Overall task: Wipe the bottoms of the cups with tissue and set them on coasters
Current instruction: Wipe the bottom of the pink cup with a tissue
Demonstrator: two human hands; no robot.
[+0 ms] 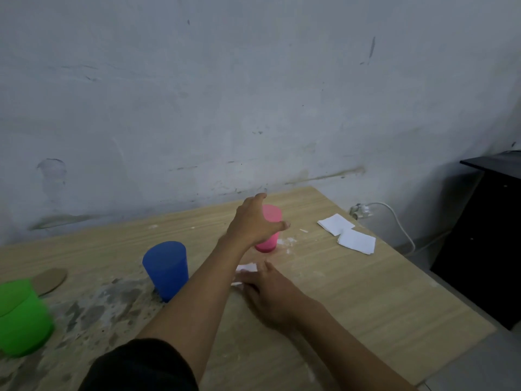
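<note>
An upright pink cup (269, 244) stands toward the back of the wooden table (352, 292). My left hand (253, 224) reaches over it, with the fingers spread past its far side and the thumb across its front; a firm grip is not evident. Nearer to me, my right hand (270, 292) rests flat on a white tissue (248, 268) lying on the table. A blue cup (167, 269) stands upright left of my left arm. A green cup (21, 320) is at the left edge, next to a round brown coaster (52, 279).
Two folded white tissues (335, 223) (356, 241) lie at the table's right rear. Dark stains cover the table's left front. A black cabinet (479, 235) stands right of the table, with a white cable and plug (362, 210) at the wall.
</note>
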